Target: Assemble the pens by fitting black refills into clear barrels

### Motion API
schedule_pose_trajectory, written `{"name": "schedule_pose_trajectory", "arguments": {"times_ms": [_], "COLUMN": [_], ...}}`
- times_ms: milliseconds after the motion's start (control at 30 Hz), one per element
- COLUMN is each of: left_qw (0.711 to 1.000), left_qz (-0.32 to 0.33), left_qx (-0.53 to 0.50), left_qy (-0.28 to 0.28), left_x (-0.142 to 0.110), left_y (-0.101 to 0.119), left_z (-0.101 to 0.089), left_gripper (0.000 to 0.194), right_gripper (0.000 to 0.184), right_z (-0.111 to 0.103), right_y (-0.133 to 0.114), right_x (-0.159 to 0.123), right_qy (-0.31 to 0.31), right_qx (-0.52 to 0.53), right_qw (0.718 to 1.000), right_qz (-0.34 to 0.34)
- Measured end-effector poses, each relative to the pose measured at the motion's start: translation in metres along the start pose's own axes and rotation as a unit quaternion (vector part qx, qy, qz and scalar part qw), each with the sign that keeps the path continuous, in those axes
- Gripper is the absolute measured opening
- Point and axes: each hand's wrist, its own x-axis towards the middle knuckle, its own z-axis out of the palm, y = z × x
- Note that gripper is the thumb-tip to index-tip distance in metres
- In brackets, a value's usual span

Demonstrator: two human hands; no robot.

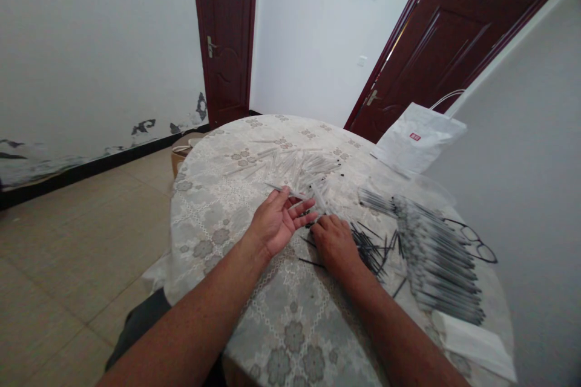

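Left grip (278,222): pinching slim pointed rod (273,186) | right grip (334,244): closure unclear, beside thin black sticks (370,251)

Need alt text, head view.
A person's left hand, palm up, holds a slender rod over a patterned tablecloth; the right hand is palm down beside loose black rods. Pale tubes lie beyond, with stacked grey rods, eyeglasses and a white bag to the right.

A slim rod (274,187) tilts over the table (204,193); black sticks (370,249) lie jumbled toward its right edge, translucent tubes (302,164) its far edge.
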Motion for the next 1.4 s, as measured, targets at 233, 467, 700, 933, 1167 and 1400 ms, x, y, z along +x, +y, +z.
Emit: {"name": "schedule_pose_trajectory", "arguments": {"times_ms": [233,467,700,933,1167,1400], "left_qw": [0.998,0.990,0.989,0.988,0.986,0.986], "left_qz": [-0.003,-0.044,-0.051,-0.055,-0.054,-0.051], "left_qx": [0.055,0.128,0.133,0.134,0.150,0.150], "left_qy": [-0.019,-0.037,-0.043,-0.049,-0.052,-0.046], "left_x": [0.000,0.003,0.001,-0.001,-0.001,0.001], "left_y": [-0.006,-0.012,-0.014,-0.015,-0.016,-0.018], "left_z": [-0.004,-0.006,-0.005,-0.005,-0.006,-0.006], "left_gripper": [0.017,0.018,0.018,0.020,0.018,0.020], "right_gripper": [0.011,0.019,0.022,0.023,0.018,0.026], "right_z": [-0.015,-0.029,-0.026,-0.022,-0.019,-0.020], "right_y": [-0.003,-0.009,-0.004,-0.004,-0.002,0.000], "right_x": [-0.005,-0.010,-0.006,-0.008,-0.008,-0.010], "right_qy": [0.146,0.189,0.178,0.178,0.185,0.167], "right_qx": [0.273,0.531,0.604,0.601,0.561,0.527], "right_qw": [0.950,0.800,0.740,0.746,0.781,0.801], "right_qz": [0.039,0.206,0.237,0.225,0.203,0.230]}}
